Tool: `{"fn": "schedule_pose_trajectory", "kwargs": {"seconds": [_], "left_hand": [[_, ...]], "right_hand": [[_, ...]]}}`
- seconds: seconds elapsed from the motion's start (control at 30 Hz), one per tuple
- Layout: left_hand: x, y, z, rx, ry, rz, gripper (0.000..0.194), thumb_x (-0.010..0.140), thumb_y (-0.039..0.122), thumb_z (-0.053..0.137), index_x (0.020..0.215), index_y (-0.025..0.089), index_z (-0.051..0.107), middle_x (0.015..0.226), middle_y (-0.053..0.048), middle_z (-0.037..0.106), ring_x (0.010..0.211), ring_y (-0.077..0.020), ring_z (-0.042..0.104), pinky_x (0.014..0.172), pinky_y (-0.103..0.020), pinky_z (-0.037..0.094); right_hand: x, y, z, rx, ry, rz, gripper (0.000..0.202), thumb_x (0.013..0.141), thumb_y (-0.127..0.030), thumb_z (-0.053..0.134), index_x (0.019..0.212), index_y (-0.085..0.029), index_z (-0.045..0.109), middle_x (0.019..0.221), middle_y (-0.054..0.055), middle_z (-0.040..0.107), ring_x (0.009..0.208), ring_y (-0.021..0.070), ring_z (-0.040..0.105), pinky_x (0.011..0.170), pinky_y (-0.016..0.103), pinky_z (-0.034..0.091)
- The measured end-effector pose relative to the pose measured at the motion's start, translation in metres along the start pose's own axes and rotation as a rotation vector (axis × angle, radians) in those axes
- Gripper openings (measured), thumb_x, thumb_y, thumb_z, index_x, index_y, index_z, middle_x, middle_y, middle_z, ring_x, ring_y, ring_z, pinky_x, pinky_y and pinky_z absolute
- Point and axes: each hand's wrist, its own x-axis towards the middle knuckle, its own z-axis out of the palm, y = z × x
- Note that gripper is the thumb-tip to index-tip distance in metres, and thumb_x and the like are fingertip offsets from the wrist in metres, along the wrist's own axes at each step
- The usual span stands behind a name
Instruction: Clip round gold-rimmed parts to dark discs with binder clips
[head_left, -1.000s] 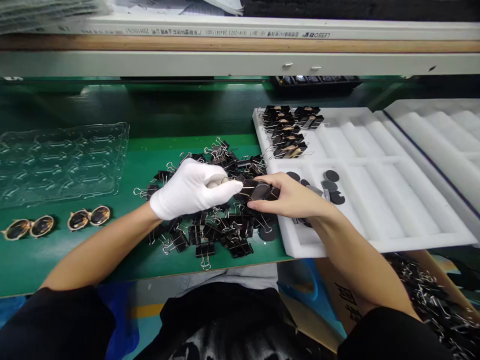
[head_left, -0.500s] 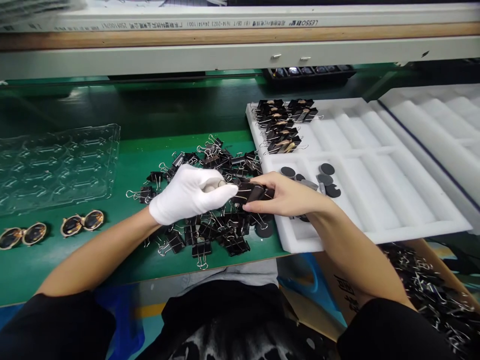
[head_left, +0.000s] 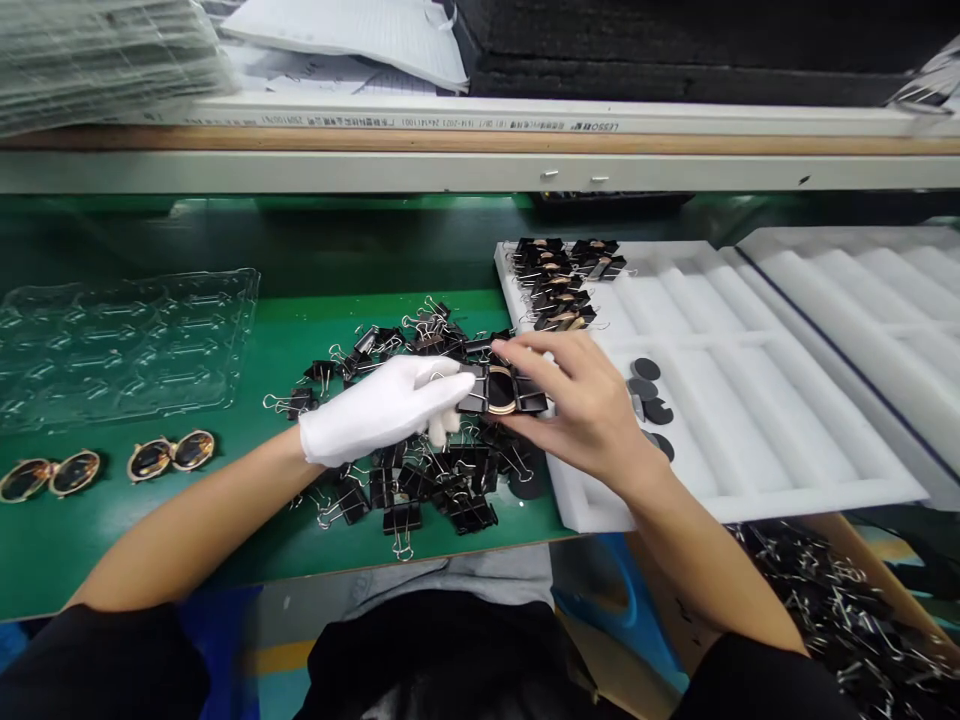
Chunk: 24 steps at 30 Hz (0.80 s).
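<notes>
A small round dark disc with a gold-coloured rim (head_left: pixel 501 390) is held between my hands, one black binder clip (head_left: pixel 472 390) on its left side and another (head_left: pixel 531 397) on its right. My left hand (head_left: pixel 382 408), in a white glove, is closed with thumb and fingers on the left clip. Bare, my right hand (head_left: pixel 589 410) grips the clipped piece from the right, fingers above and thumb side below. Beneath both hands lies a heap of loose black binder clips (head_left: pixel 401 515) with wire handles. The fingertips under the piece are partly hidden.
At right, a white foam tray (head_left: pixel 750 505) holds clipped pieces (head_left: pixel 551 270) and round dark discs (head_left: pixel 645 370). Left are two pairs of sunglasses (head_left: pixel 172 453) and a clear plastic tray (head_left: pixel 135 345). A shelf edge (head_left: pixel 375 172) crosses behind; a box of clips (head_left: pixel 847 600) stands lower right.
The clipped piece has turned so its round face shows. My right fingers have shifted to its upper edge. The view has tilted up, showing more of the shelf.
</notes>
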Motion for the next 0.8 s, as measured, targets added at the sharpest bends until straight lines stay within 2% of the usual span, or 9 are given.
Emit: {"fn": "schedule_pose_trajectory", "kwargs": {"seconds": [0.07, 0.1, 0.17, 0.27, 0.37, 0.43, 0.53, 0.7, 0.8], "left_hand": [[-0.004, 0.004, -0.005, 0.107, 0.036, 0.053, 0.038, 0.102, 0.053, 0.052, 0.113, 0.02, 0.066, 0.08, 0.001, 0.073, 0.07, -0.013, 0.07, 0.067, -0.024, 0.053], [-0.005, 0.006, -0.007, 0.162, 0.047, 0.069, 0.04, 0.101, 0.054, 0.052, 0.119, 0.021, 0.066, 0.084, 0.0, 0.075, 0.074, -0.014, 0.071, 0.069, -0.025, 0.054], [-0.007, 0.009, -0.01, 0.247, 0.052, 0.085, 0.044, 0.1, 0.057, 0.053, 0.127, 0.024, 0.065, 0.091, 0.0, 0.077, 0.079, -0.0158, 0.073, 0.069, -0.026, 0.053], [-0.006, 0.009, -0.01, 0.294, 0.066, 0.075, 0.045, 0.098, 0.06, 0.055, 0.117, 0.022, 0.069, 0.089, -0.001, 0.078, 0.082, -0.0186, 0.074, 0.066, -0.027, 0.051], [-0.004, 0.005, -0.006, 0.168, 0.083, 0.056, 0.042, 0.097, 0.057, 0.058, 0.107, 0.019, 0.073, 0.097, -0.004, 0.081, 0.092, -0.0208, 0.077, 0.074, -0.028, 0.056], [-0.003, 0.002, -0.004, 0.018, 0.085, 0.06, 0.041, 0.097, 0.055, 0.062, 0.115, 0.02, 0.074, 0.108, -0.006, 0.081, 0.097, -0.0206, 0.078, 0.083, -0.028, 0.059], [-0.002, -0.001, -0.003, -0.121, 0.081, 0.075, 0.044, 0.095, 0.054, 0.066, 0.121, 0.02, 0.074, 0.109, -0.006, 0.082, 0.097, -0.0196, 0.079, 0.086, -0.029, 0.061], [0.001, -0.006, -0.01, -0.104, 0.044, 0.045, 0.045, 0.094, 0.058, 0.067, 0.115, 0.019, 0.075, 0.104, -0.009, 0.083, 0.095, -0.021, 0.08, 0.084, -0.03, 0.061], [0.004, -0.009, -0.013, -0.117, 0.007, 0.011, 0.052, 0.096, 0.064, 0.06, 0.115, 0.017, 0.073, 0.105, -0.012, 0.082, 0.093, -0.0229, 0.081, 0.081, -0.031, 0.062]], "right_hand": [[0.0, 0.003, -0.005, 0.303, -0.062, 0.158, 0.083, 0.084, -0.049, 0.085, 0.155, -0.027, 0.048, 0.139, 0.013, 0.064, 0.121, 0.0329, 0.063, 0.095, 0.048, 0.056], [0.001, 0.005, -0.006, 0.446, -0.105, 0.259, 0.086, 0.082, -0.052, 0.085, 0.155, -0.027, 0.047, 0.139, 0.013, 0.065, 0.12, 0.0321, 0.065, 0.092, 0.047, 0.058], [0.004, 0.006, -0.007, 0.652, -0.178, 0.467, 0.067, 0.084, -0.05, 0.082, 0.143, -0.026, 0.06, 0.127, 0.01, 0.072, 0.108, 0.0288, 0.071, 0.082, 0.042, 0.062], [0.008, 0.005, -0.002, 0.791, -0.163, 0.66, 0.035, 0.083, -0.045, 0.083, 0.109, -0.022, 0.076, 0.105, 0.008, 0.078, 0.085, 0.024, 0.074, 0.071, 0.037, 0.061], [0.01, 0.002, 0.003, 0.876, -0.074, 0.735, 0.032, 0.076, -0.042, 0.089, 0.098, -0.021, 0.078, 0.09, 0.005, 0.078, 0.073, 0.0201, 0.071, 0.066, 0.034, 0.06], [0.01, 0.0, 0.005, 0.913, -0.03, 0.773, 0.035, 0.073, -0.041, 0.091, 0.099, -0.021, 0.078, 0.086, 0.004, 0.077, 0.07, 0.0192, 0.071, 0.066, 0.033, 0.06], [0.011, -0.001, 0.004, 0.934, -0.002, 0.822, 0.04, 0.071, -0.045, 0.093, 0.1, -0.021, 0.078, 0.085, 0.004, 0.077, 0.069, 0.0201, 0.072, 0.067, 0.036, 0.063], [0.012, 0.002, 0.002, 0.993, -0.073, 0.855, 0.045, 0.064, -0.043, 0.098, 0.097, -0.021, 0.077, 0.08, 0.003, 0.076, 0.065, 0.0197, 0.07, 0.066, 0.036, 0.063], [0.013, 0.007, 0.003, 1.062, -0.148, 0.838, 0.042, 0.076, -0.055, 0.089, 0.096, -0.02, 0.077, 0.085, 0.006, 0.077, 0.066, 0.0187, 0.069, 0.064, 0.034, 0.06]]}}
